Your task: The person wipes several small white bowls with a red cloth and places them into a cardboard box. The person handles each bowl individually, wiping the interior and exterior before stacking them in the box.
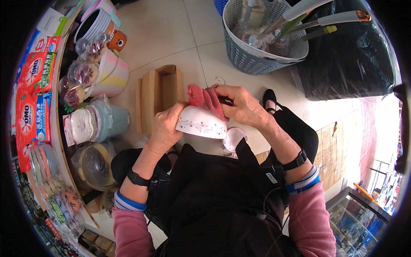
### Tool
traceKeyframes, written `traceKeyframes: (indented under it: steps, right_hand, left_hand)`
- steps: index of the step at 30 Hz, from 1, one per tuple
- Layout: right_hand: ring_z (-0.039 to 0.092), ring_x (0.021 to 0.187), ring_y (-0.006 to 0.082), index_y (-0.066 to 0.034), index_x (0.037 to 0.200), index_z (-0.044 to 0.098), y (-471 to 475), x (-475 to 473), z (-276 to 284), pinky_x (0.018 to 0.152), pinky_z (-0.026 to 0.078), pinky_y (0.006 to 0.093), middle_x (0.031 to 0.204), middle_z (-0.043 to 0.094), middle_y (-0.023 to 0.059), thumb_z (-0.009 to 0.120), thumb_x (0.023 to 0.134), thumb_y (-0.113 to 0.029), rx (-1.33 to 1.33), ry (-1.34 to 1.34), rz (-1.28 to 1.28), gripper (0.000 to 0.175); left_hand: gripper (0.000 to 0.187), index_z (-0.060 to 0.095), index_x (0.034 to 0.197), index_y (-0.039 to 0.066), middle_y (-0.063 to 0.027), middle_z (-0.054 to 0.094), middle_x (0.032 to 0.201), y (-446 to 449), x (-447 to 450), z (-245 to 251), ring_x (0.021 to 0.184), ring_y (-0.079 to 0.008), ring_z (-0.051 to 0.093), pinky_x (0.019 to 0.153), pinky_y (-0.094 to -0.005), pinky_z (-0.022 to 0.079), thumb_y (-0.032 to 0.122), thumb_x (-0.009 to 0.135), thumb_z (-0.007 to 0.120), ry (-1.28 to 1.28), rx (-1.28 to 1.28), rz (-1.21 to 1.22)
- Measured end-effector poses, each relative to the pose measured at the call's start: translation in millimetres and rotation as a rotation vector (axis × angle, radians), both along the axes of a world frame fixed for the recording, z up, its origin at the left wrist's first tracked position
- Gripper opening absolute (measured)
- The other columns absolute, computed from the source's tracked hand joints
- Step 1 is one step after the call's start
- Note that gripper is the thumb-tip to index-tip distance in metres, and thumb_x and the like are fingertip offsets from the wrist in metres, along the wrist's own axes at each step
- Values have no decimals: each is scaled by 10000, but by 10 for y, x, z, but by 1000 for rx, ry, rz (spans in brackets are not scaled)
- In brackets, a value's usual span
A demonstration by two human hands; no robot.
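Observation:
A white bowl (202, 123) with a printed band of grey leaves and small red flowers is held tilted in front of me. My left hand (168, 125) grips its left rim. A red cloth (208, 99) lies over the far side of the bowl, pinched in my right hand (239, 104). Beneath the bowl, on the floor to the right, stands a round white container with a pinkish rim (235, 139), partly hidden by the black apron (208, 192). An open cardboard box (167, 88) is on the tiled floor just beyond my left hand.
Shelves at left hold red detergent bags (29, 112), a teal bucket (117, 120) and a striped bucket (114, 75). Ahead at right are a grey perforated basket (247, 53) with long-handled items and a large black plastic-wrapped bundle (350, 64). A glass case (356, 221) stands lower right.

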State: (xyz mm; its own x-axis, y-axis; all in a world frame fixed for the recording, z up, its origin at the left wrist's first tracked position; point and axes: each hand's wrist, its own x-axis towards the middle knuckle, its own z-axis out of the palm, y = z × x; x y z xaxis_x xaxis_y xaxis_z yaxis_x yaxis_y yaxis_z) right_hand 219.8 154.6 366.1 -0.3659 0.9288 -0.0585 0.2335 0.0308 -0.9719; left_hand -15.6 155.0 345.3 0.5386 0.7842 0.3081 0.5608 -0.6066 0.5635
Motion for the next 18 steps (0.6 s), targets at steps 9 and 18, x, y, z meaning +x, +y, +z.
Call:
traceKeyframes:
  steps: [9, 18]
  right_hand:
    - [632, 707, 318, 29, 918, 597, -61, -263, -268, 697, 513, 374, 779, 648, 189, 656, 764, -145, 36, -182, -85, 239]
    - [559, 676, 80, 17, 968, 624, 68, 94, -303, 608, 478, 244, 778, 632, 43, 561, 889, -88, -66, -6, -419, 146]
  left_hand:
    - [218, 513, 861, 18, -125, 586, 701, -110, 25, -103, 632, -266, 635, 520, -358, 488, -30, 682, 628, 349, 160, -158]
    - [329, 535, 1037, -24, -164, 615, 777, -78, -34, -53, 683, -285, 654, 595, -357, 535, -6, 721, 623, 215, 292, -86]
